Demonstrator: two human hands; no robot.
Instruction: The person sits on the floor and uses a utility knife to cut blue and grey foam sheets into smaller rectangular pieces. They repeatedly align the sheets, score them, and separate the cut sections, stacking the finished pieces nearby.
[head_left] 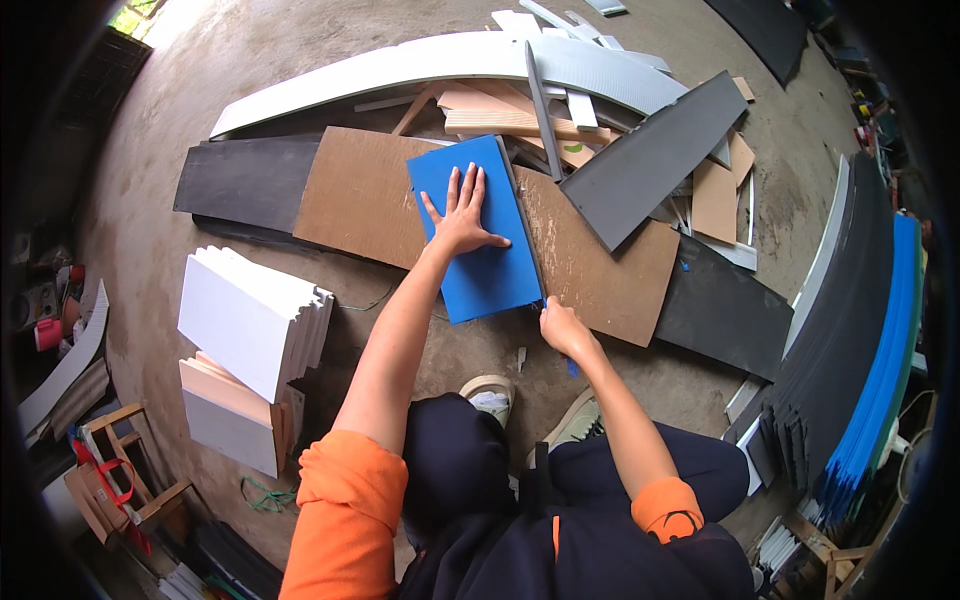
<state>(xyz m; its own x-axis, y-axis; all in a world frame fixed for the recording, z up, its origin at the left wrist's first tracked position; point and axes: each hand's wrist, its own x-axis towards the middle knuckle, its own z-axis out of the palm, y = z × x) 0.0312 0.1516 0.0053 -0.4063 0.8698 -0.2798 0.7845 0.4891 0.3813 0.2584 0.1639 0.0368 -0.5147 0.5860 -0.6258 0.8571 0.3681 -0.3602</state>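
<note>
A blue rectangular board lies slantwise across a long brown board. My left hand presses flat on the blue board with its fingers spread. At that board's near right corner, my right hand is closed in a grip. A thin, bluish bit shows at its fingers, right against the board's edge; most of what it holds is hidden by the fist. A darker edge shows along the blue board's right side, apparently another sheet beneath it.
Dark grey panels and a long white strip lie beyond, among tan offcuts. White boards are stacked at the left. Long blue strips and black sheets lie at the right. A wooden frame stands at lower left.
</note>
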